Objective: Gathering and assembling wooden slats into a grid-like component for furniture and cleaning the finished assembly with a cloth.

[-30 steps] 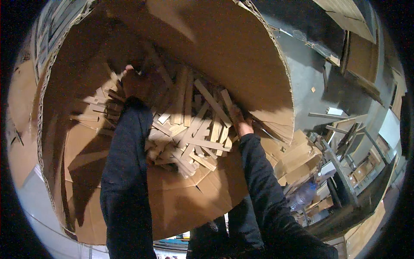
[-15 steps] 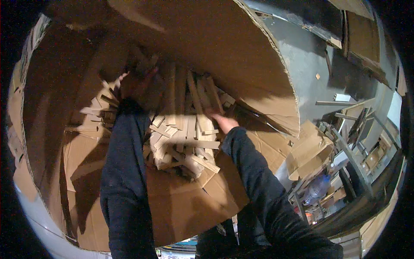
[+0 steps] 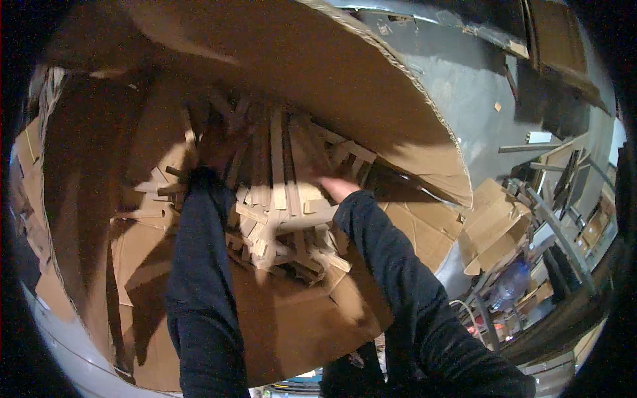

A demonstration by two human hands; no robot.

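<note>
One big brown cardboard box [image 3: 265, 56] takes up most of my view, its far wall leaning in over the contents and its corrugated edge curving down to the right. Beyond that edge I can see grey floor [image 3: 458, 86], with a jumble of scrap and frame parts along the right side.

Two dark sleeves come up from the lower edge and reach over the near part of the box. Between and ahead of them I have the wooden strips [image 3: 282, 192], heaped inside the box: several long ones lie side by side, pointing toward the far wall, while shorter offcuts lie crosswise at the near end, partly on the cardboard at the bottom.

Outside, to the right, I make out a small open carton [image 3: 491, 229], tilted, with a clear plastic bottle [image 3: 511, 286] below it in the clutter.

The left hand [image 3: 222, 142] is deep in shadow at the left side of the long strips; from here I cannot tell how far its fingers are open or whether it grips any wood. The right hand [image 3: 337, 188] is at the right side of the same strips, its lit back toward me and its fingers running into the dark; I cannot tell whether they close on anything.

Smallest of all, a pale chip [image 3: 497, 107] lies on the floor.
</note>
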